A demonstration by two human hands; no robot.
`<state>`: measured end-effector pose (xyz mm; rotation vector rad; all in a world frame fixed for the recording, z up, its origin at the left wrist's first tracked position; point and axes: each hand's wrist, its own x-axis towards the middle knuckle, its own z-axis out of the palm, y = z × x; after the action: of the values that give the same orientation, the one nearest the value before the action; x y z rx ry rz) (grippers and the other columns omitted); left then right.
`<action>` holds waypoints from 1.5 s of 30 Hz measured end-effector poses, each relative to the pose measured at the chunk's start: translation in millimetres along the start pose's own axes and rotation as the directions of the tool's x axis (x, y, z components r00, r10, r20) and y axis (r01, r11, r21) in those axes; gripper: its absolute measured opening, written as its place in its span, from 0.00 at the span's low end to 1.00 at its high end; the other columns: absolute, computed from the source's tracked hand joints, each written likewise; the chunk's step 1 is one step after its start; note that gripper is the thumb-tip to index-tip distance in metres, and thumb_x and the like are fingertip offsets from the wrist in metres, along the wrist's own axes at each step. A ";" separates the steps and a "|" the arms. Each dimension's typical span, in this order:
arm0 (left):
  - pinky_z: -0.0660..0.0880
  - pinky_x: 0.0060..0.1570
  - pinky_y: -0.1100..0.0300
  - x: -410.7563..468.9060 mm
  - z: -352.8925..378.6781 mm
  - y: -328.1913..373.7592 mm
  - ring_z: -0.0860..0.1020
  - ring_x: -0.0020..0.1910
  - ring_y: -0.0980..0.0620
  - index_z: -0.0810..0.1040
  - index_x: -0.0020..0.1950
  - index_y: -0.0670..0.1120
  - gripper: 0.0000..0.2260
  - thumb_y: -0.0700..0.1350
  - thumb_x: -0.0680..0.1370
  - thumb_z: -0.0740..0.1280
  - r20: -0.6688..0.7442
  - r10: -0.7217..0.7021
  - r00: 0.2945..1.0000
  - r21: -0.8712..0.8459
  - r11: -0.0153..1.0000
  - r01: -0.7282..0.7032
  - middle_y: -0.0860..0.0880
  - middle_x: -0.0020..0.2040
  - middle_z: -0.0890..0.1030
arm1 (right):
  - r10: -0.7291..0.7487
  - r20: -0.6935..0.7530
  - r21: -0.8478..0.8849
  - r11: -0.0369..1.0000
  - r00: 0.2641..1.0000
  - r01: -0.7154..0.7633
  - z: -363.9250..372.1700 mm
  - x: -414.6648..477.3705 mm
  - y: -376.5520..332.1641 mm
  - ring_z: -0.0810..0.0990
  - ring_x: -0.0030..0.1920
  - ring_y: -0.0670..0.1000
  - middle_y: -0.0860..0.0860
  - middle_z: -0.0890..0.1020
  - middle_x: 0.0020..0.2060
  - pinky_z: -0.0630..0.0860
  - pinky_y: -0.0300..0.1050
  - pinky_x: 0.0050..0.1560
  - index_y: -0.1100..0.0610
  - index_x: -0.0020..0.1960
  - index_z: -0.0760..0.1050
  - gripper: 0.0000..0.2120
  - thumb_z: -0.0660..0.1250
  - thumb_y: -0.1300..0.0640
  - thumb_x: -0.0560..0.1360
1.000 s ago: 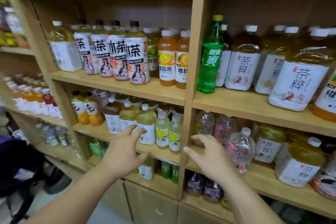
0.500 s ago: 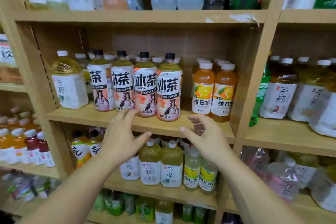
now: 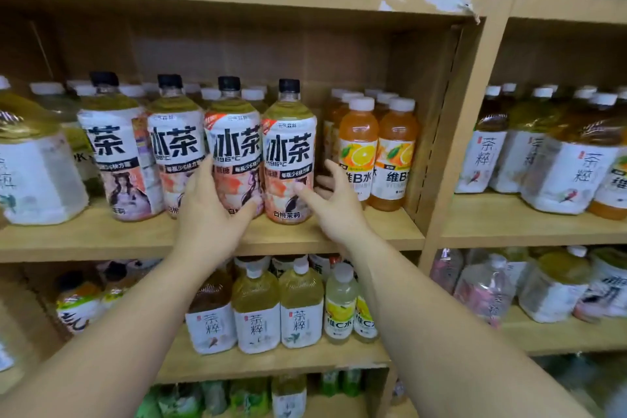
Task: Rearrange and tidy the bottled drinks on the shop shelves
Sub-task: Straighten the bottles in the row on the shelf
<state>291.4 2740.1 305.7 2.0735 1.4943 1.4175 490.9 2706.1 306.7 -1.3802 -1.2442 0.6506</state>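
Four tall iced tea bottles with black caps and white-and-pink labels stand in a row on the middle wooden shelf (image 3: pixel 305 234). My left hand (image 3: pixel 207 214) grips the third iced tea bottle (image 3: pixel 234 146), fingers along its left side and thumb across its lower front. My right hand (image 3: pixel 336 207) is spread beside the fourth iced tea bottle (image 3: pixel 290 149). Its thumb touches the label's lower right, and its fingers reach into the gap between that bottle and the orange drink bottles (image 3: pixel 359 146).
Large white-labelled tea bottles stand at the far left (image 3: pixel 34 173) and in the right bay (image 3: pixel 573 173). A wooden upright (image 3: pixel 451 159) divides the bays. Smaller tea and lemon drink bottles (image 3: pixel 258 312) fill the shelf below, and more bottles sit on the shelf above.
The view rose from the lower shelves to the middle shelf. Both hands moved up and forward from open air onto the iced tea bottles, the left one closing round the third bottle.
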 end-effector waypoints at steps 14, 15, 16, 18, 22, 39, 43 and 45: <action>0.55 0.79 0.48 -12.0 7.7 -30.5 0.55 0.80 0.46 0.45 0.83 0.47 0.47 0.58 0.76 0.72 0.107 0.095 0.990 0.187 0.976 -0.113 0.46 0.82 0.56 | -0.125 0.032 -0.157 0.979 0.992 0.128 2.1 4.8 12.2 0.79 0.63 0.45 0.45 0.78 0.67 0.77 0.52 0.67 0.47 0.76 0.66 0.31 0.74 0.53 0.77; 0.53 0.79 0.50 -16.3 5.2 -30.9 0.54 0.80 0.47 0.46 0.83 0.46 0.45 0.58 0.77 0.70 0.125 0.109 0.986 0.210 0.969 -0.133 0.47 0.82 0.54 | -0.133 0.022 -0.166 0.977 0.991 0.135 2.3 3.2 12.5 0.80 0.63 0.45 0.45 0.79 0.66 0.77 0.51 0.67 0.48 0.75 0.67 0.30 0.74 0.53 0.77; 0.52 0.78 0.51 -21.2 2.9 -31.7 0.54 0.81 0.47 0.47 0.83 0.46 0.43 0.58 0.78 0.69 0.141 0.122 0.982 0.222 0.963 -0.151 0.47 0.83 0.54 | -0.145 0.012 -0.183 0.972 0.989 0.145 2.6 0.6 13.0 0.80 0.62 0.44 0.44 0.80 0.65 0.77 0.50 0.66 0.48 0.75 0.68 0.29 0.74 0.53 0.76; 0.55 0.77 0.50 -33.9 -2.0 -35.0 0.56 0.80 0.47 0.52 0.83 0.47 0.40 0.58 0.78 0.68 0.160 0.145 0.976 0.217 0.960 -0.178 0.47 0.82 0.56 | -0.187 -0.002 -0.225 0.957 0.982 0.182 3.4 -8.2 16.5 0.80 0.62 0.42 0.44 0.80 0.64 0.78 0.44 0.64 0.49 0.74 0.70 0.29 0.74 0.53 0.76; 0.68 0.67 0.47 -69.5 -9.8 -65.1 0.71 0.69 0.39 0.75 0.71 0.42 0.24 0.51 0.78 0.71 -0.012 0.278 0.961 0.204 0.941 -0.270 0.41 0.71 0.72 | -0.345 -0.086 -0.332 0.895 0.935 0.299 5.2 -47.6 31.9 0.79 0.55 0.42 0.45 0.79 0.56 0.77 0.36 0.55 0.52 0.66 0.77 0.18 0.72 0.54 0.78; 0.74 0.49 0.55 -69.3 60.4 -98.5 0.79 0.57 0.44 0.74 0.71 0.48 0.23 0.56 0.80 0.67 0.442 -0.209 0.873 0.124 0.977 0.171 0.45 0.58 0.82 | -0.435 0.174 -0.749 0.524 0.884 0.405 -3.1 -85.4 96.7 0.84 0.42 0.54 0.51 0.85 0.41 0.81 0.51 0.38 0.56 0.50 0.85 0.14 0.64 0.50 0.77; 0.79 0.47 0.53 -64.9 65.9 -100.3 0.80 0.49 0.45 0.76 0.67 0.51 0.17 0.54 0.79 0.69 0.454 -0.208 0.867 0.109 0.978 0.177 0.48 0.50 0.82 | -0.063 0.233 -0.738 0.638 0.971 0.218 2.2 -82.8 104.9 0.79 0.61 0.55 0.54 0.79 0.63 0.76 0.50 0.56 0.57 0.71 0.73 0.23 0.67 0.48 0.80; 0.79 0.47 0.51 -64.6 68.0 -98.8 0.80 0.47 0.45 0.77 0.64 0.51 0.16 0.55 0.78 0.70 0.450 -0.210 0.868 0.139 0.977 0.164 0.47 0.48 0.82 | 0.032 0.213 -0.740 0.658 0.977 0.140 9.6 -73.6 101.7 0.76 0.54 0.56 0.54 0.77 0.53 0.70 0.46 0.45 0.59 0.65 0.71 0.20 0.66 0.46 0.80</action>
<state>283.6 2755.2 170.5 2.0579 1.5223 0.7189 492.1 2658.9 190.1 -1.9772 -1.8452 0.2116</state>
